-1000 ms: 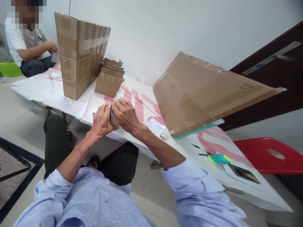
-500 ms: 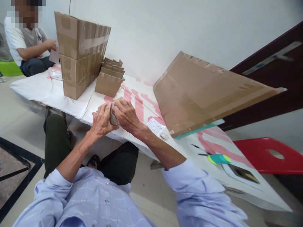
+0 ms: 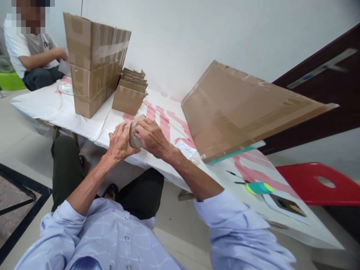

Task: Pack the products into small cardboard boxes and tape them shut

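A small brown cardboard box [image 3: 134,141] is held between my two hands, just over the table's near edge. My left hand [image 3: 120,141] is wrapped round its left side, with the thumb along the bottom. My right hand [image 3: 151,137] grips the right side, its bent fingers pressed on the box's near face. A slight sheen shows on that face. My palms and the hands hide much of the box.
A tall stack of taped cartons [image 3: 97,65] and a row of flattened-looking cardboard pieces [image 3: 128,99] stand behind. A large cardboard panel [image 3: 239,108] leans to the right. Paper [image 3: 185,148], a teal tape roll [image 3: 258,188], a phone [image 3: 288,206] and a red stool [image 3: 312,183] lie rightward. Another person [image 3: 39,56] sits far left.
My right hand has shifted slightly right across the box, so more of its near face shows between my hands. My left hand keeps nearly the same place.
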A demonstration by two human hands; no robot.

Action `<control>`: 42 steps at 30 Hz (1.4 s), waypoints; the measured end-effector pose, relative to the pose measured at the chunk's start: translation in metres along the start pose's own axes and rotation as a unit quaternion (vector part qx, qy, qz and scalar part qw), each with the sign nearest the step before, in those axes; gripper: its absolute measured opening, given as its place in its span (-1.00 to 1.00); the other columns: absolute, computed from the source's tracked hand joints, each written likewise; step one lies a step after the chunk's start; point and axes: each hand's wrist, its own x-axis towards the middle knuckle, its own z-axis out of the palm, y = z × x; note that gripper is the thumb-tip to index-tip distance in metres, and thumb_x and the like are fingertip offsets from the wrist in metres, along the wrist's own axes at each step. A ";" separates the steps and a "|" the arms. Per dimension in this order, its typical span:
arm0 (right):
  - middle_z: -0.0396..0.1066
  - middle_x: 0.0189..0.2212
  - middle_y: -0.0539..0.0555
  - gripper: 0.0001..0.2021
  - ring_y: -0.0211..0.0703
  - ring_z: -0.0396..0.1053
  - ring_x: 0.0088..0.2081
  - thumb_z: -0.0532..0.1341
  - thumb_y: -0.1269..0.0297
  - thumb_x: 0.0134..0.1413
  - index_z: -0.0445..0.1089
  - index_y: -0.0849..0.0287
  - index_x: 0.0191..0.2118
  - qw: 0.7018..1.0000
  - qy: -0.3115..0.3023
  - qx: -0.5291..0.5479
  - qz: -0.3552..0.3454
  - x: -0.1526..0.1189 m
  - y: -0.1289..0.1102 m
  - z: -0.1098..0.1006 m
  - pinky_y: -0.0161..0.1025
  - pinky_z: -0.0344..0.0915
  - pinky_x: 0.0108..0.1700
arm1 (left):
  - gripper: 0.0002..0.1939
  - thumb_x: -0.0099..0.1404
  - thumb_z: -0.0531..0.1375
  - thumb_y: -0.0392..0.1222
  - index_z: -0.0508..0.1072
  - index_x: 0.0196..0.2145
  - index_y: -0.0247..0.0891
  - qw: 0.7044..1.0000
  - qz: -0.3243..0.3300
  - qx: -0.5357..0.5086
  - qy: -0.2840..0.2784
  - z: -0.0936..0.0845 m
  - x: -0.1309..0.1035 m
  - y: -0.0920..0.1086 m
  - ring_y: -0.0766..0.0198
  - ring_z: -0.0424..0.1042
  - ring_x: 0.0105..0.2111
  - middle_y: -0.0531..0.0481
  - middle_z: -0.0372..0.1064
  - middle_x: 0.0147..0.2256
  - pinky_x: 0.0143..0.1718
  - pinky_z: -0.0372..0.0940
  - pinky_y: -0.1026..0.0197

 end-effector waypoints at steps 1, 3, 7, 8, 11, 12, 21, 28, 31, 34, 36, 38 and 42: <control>0.51 -0.13 0.23 -0.80 0.13 0.35 0.00 0.11 0.39 0.43 0.48 0.14 -0.20 1.000 0.004 0.008 0.000 -0.001 0.000 0.001 0.04 0.30 0.05 | 0.08 0.08 0.44 -0.05 0.11 0.47 -0.25 1.000 0.001 0.000 0.002 0.000 0.000 0.000 -0.37 0.19 0.41 -0.46 0.17 0.42 0.21 0.30 -0.39; 0.50 -0.15 0.21 -0.81 0.12 0.35 -0.02 0.12 0.38 0.42 0.46 0.12 -0.23 0.999 0.017 0.028 0.000 -0.002 0.000 0.001 0.05 0.32 0.05 | 0.08 0.08 0.45 -0.03 0.13 0.47 -0.22 1.000 0.002 0.002 0.004 0.000 0.000 0.000 -0.38 0.20 0.40 -0.44 0.18 0.41 0.20 0.31 -0.39; 0.47 -0.23 0.15 -0.79 0.09 0.38 -0.08 0.10 0.34 0.45 0.41 0.07 -0.26 0.993 0.070 0.098 0.007 -0.004 -0.004 -0.008 0.07 0.37 0.05 | 0.08 0.08 0.47 -0.03 0.13 0.46 -0.19 1.000 -0.003 0.003 0.000 -0.002 0.001 0.000 -0.37 0.20 0.40 -0.43 0.18 0.41 0.21 0.30 -0.40; 0.46 -0.24 0.14 -0.79 0.08 0.39 -0.09 0.09 0.31 0.47 0.40 0.06 -0.26 0.989 0.089 0.116 0.013 -0.004 -0.005 -0.011 0.08 0.38 0.05 | 0.08 0.08 0.48 -0.04 0.13 0.46 -0.20 1.000 -0.006 0.002 -0.003 -0.004 0.001 0.000 -0.36 0.20 0.41 -0.43 0.17 0.42 0.21 0.30 -0.40; 0.45 -0.22 0.12 -0.80 0.05 0.41 -0.09 0.10 0.25 0.50 0.40 0.04 -0.22 0.978 0.140 0.147 0.039 -0.004 -0.008 -0.024 0.07 0.41 0.05 | 0.11 0.07 0.50 -0.07 0.10 0.46 -0.21 1.000 -0.015 -0.001 -0.005 -0.006 0.002 0.000 -0.34 0.19 0.42 -0.43 0.17 0.42 0.22 0.30 -0.41; 0.45 -0.21 0.12 -0.81 0.04 0.42 -0.09 0.10 0.24 0.50 0.40 0.04 -0.21 0.976 0.150 0.149 0.044 -0.004 -0.008 -0.027 0.06 0.42 0.04 | 0.12 0.06 0.51 -0.08 0.10 0.46 -0.21 1.000 -0.016 -0.001 -0.003 -0.007 0.003 0.000 -0.33 0.19 0.42 -0.43 0.17 0.42 0.22 0.30 -0.41; 0.52 -0.08 0.23 -0.85 0.13 0.35 0.04 0.19 0.39 0.39 0.54 0.14 -0.17 1.000 -0.010 -0.021 0.011 0.004 -0.008 -0.018 0.02 0.29 0.06 | 0.11 0.07 0.52 -0.03 0.11 0.47 -0.17 1.000 -0.002 0.006 0.001 -0.002 0.001 -0.001 -0.36 0.18 0.42 -0.42 0.16 0.43 0.24 0.30 -0.43; 0.53 -0.15 0.19 -0.80 0.12 0.32 0.02 0.20 0.44 0.39 0.58 0.12 -0.21 0.998 -0.035 -0.056 -0.008 0.010 -0.008 -0.016 0.00 0.21 -0.01 | 0.10 0.08 0.50 -0.01 0.12 0.47 -0.17 1.000 -0.002 0.006 0.000 -0.002 0.002 -0.001 -0.37 0.18 0.42 -0.42 0.17 0.43 0.24 0.30 -0.43; 0.53 -0.17 0.19 -0.77 0.13 0.33 0.02 0.17 0.44 0.41 0.57 0.13 -0.21 0.998 -0.041 -0.046 -0.007 0.010 -0.007 -0.016 0.01 0.20 -0.01 | 0.11 0.07 0.51 -0.01 0.12 0.47 -0.16 1.000 -0.002 0.001 0.002 -0.003 0.002 0.000 -0.37 0.18 0.42 -0.42 0.17 0.43 0.23 0.29 -0.43; 0.53 -0.17 0.20 -0.78 0.13 0.34 0.02 0.16 0.44 0.41 0.56 0.14 -0.19 0.998 -0.044 -0.038 -0.007 0.008 -0.007 -0.014 0.01 0.20 -0.01 | 0.10 0.07 0.50 -0.01 0.11 0.46 -0.18 1.000 -0.002 0.004 -0.004 -0.004 0.002 0.000 -0.38 0.18 0.42 -0.43 0.16 0.43 0.23 0.30 -0.43; 0.53 -0.19 0.19 -0.79 0.12 0.35 0.02 0.15 0.44 0.39 0.55 0.14 -0.20 0.999 -0.044 -0.029 -0.005 0.007 -0.007 -0.012 0.01 0.20 0.01 | 0.10 0.08 0.50 -0.02 0.11 0.47 -0.19 1.000 -0.001 0.007 -0.009 -0.005 0.002 0.000 -0.38 0.18 0.42 -0.44 0.15 0.43 0.24 0.29 -0.43; 0.53 -0.20 0.19 -0.80 0.11 0.36 0.00 0.15 0.43 0.39 0.52 0.13 -0.23 0.999 -0.042 -0.007 0.002 0.006 -0.007 -0.012 0.00 0.22 0.01 | 0.11 0.08 0.50 -0.03 0.10 0.47 -0.19 1.000 -0.001 0.006 -0.009 -0.006 0.001 0.000 -0.37 0.18 0.42 -0.45 0.15 0.44 0.24 0.28 -0.44; 0.50 -0.25 0.13 -0.79 0.03 0.40 -0.08 0.14 0.34 0.44 0.43 0.10 -0.29 0.993 0.030 0.113 0.026 0.003 -0.009 -0.026 0.00 0.32 0.03 | 0.13 0.07 0.51 -0.07 0.07 0.47 -0.21 1.000 -0.003 0.002 -0.005 -0.005 0.000 -0.002 -0.36 0.17 0.43 -0.46 0.15 0.43 0.24 0.29 -0.43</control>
